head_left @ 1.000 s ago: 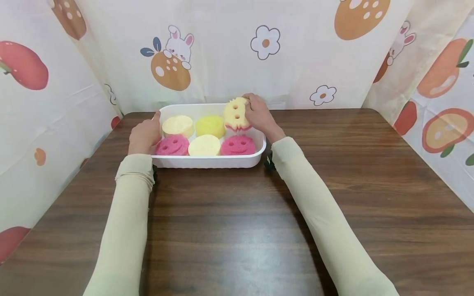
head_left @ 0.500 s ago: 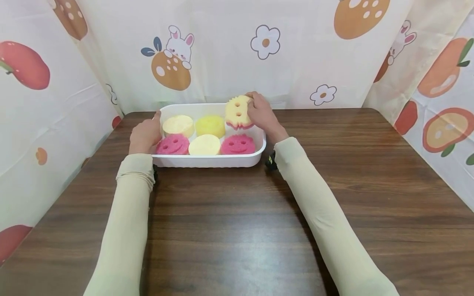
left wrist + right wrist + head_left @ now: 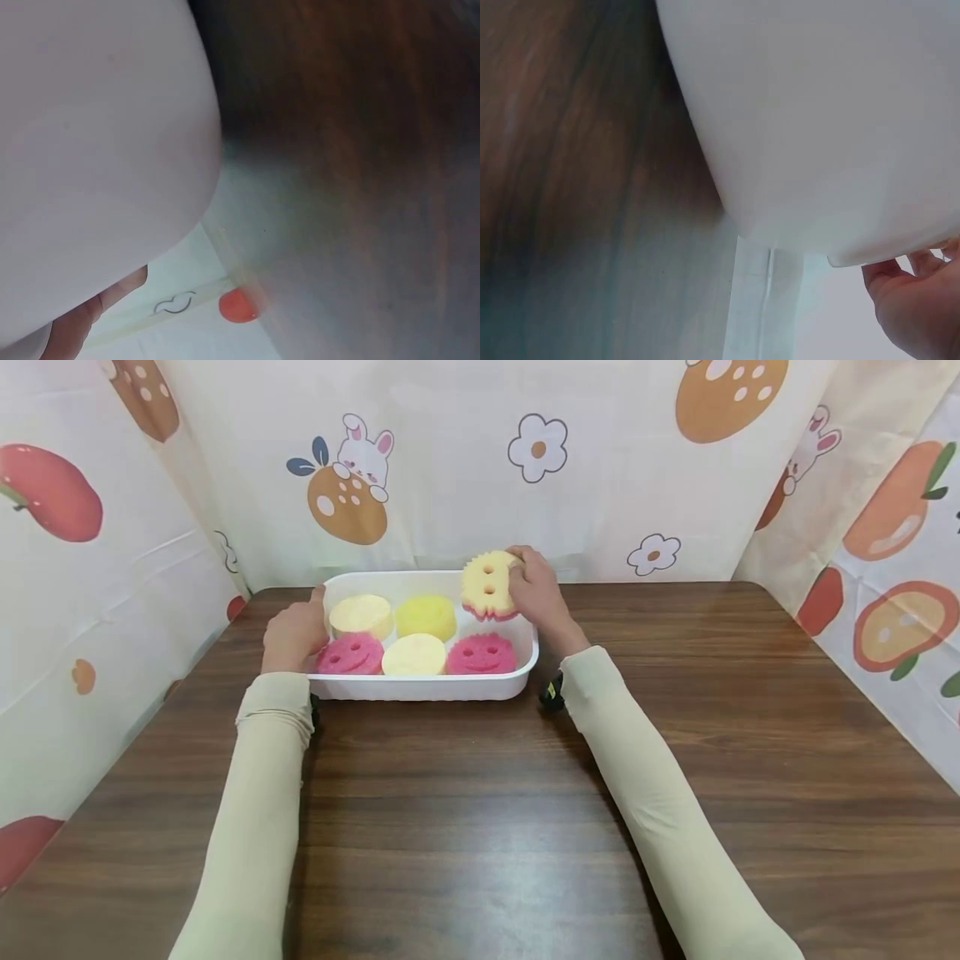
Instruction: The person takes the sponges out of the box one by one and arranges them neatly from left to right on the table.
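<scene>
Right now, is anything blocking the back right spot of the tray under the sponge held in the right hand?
Nothing visible does. The right hand holds the yellow sponge over the white tray's back right corner, which looks free; the other five sponges fill the remaining spots.

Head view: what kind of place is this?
Likely a staged tabletop booth, not a real kitchen: a dark wood table walled by cartoon-print cloth, with only a white tray of sponges on it.

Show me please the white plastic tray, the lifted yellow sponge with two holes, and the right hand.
white plastic tray [image 3: 420, 687]: head view, its front wall.
yellow sponge with two holes [image 3: 486, 583]: head view, its face beside the holes.
right hand [image 3: 534, 589]: head view, its back.
</scene>
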Tool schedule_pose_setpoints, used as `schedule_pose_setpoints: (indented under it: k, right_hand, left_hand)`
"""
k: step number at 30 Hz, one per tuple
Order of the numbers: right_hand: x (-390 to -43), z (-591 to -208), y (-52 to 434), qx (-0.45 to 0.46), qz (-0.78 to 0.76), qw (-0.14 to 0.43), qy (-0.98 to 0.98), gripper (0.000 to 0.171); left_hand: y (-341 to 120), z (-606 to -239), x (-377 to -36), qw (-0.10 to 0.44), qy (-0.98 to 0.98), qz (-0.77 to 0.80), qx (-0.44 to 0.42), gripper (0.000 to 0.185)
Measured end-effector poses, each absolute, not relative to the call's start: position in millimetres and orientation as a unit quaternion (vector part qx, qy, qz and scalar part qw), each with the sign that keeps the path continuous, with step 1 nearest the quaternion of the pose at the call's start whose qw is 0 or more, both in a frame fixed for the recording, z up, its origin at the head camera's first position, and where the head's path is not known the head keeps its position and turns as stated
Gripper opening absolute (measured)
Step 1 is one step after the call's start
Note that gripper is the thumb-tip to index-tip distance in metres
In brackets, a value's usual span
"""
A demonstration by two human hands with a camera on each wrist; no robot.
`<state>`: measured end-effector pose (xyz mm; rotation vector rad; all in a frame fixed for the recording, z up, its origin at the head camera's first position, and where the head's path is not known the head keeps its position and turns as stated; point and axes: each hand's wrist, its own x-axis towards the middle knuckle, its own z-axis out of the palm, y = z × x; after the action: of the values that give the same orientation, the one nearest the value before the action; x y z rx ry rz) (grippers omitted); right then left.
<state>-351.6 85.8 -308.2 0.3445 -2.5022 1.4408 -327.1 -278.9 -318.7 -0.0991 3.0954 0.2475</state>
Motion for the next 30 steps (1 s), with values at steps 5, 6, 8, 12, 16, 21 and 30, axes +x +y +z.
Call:
schedule_pose_setpoints:
  k: [5, 6, 8, 12, 16, 21, 30]
  right_hand:
    - [-350, -308, 91, 0.112, 0.492, 0.115, -0.856, 0.043]
    - [-350, -309, 92, 0.108, 0.492, 0.11, -0.857, 0.043]
    - [-350, -309, 94, 0.102, 0.493, 0.105, -0.858, 0.043]
    - [-350, -309, 99, 0.098, 0.486, 0.12, -0.86, 0.042]
    - [-349, -307, 103, 0.092, 0.48, 0.139, -0.862, 0.042]
    - [-347, -305, 108, 0.082, 0.485, 0.145, -0.858, 0.041]
    - [-343, -300, 119, 0.06, 0.47, 0.151, -0.867, 0.042]
  left_hand:
    - [-278, -318, -328, 0.017, 0.996, 0.08, -0.033, 0.075]
    - [-278, -318, -328, 0.019, 0.996, 0.081, -0.033, 0.075]
    - [-278, -317, -327, 0.022, 0.996, 0.082, -0.03, 0.076]
    - [-278, -317, -326, 0.025, 0.996, 0.084, -0.028, 0.076]
    - [-279, -317, -326, 0.026, 0.995, 0.086, -0.03, 0.077]
    - [-279, -316, -324, 0.026, 0.995, 0.088, -0.03, 0.077]
    - [-277, -316, -323, 0.022, 0.995, 0.09, -0.035, 0.076]
